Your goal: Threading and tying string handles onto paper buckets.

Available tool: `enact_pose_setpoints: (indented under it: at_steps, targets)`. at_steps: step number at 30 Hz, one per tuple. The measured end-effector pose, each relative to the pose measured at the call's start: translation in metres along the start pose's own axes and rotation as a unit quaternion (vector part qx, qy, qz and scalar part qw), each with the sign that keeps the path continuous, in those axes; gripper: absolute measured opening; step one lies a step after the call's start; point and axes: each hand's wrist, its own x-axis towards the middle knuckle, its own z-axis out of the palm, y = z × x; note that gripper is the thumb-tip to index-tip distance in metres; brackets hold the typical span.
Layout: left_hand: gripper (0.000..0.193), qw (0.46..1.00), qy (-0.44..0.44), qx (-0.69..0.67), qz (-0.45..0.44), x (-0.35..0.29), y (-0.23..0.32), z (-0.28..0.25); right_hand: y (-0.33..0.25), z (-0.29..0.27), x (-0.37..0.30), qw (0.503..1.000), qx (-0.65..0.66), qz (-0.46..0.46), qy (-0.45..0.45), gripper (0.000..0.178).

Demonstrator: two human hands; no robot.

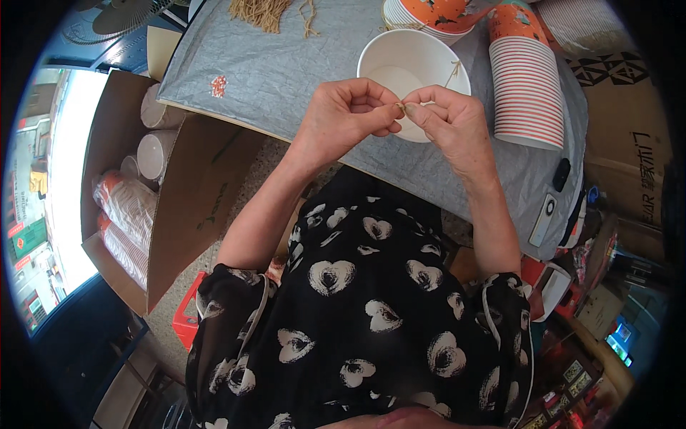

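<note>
My left hand (350,118) and my right hand (457,125) meet above the near rim of a white paper bucket (382,61). Thumbs and forefingers of both are pinched together on a thin tan string. A tan strand end (454,71) sticks up behind my right hand, in front of the bucket's inner wall; most of the string is hidden by the fingers. The bucket stands upright, and its inside looks bare where it shows.
A bundle of tan strings (261,13) and small red-and-white bits (218,86) lie on the grey-covered table (286,71). Stacked orange-patterned buckets (529,93) stand at right, more (436,18) behind. An open carton (193,186) with wrapped stacks is at left.
</note>
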Motion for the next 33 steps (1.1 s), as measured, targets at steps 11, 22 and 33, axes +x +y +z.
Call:
enact_pose_setpoints:
  at_steps: [11,22,33]
  targets:
    - [0.009,1.000,-0.007,0.010,0.005,-0.001,0.001,-0.003,0.004,-0.005,0.001,0.999,-0.023,-0.031,-0.034,0.013]
    - [0.008,0.999,-0.012,-0.018,0.023,-0.002,-0.005,0.000,0.002,0.005,-0.001,0.997,-0.032,-0.065,-0.019,0.006]
    - [0.008,0.997,-0.014,-0.062,0.034,0.000,-0.007,-0.002,0.006,-0.006,-0.001,0.992,0.122,0.021,-0.039,0.016]
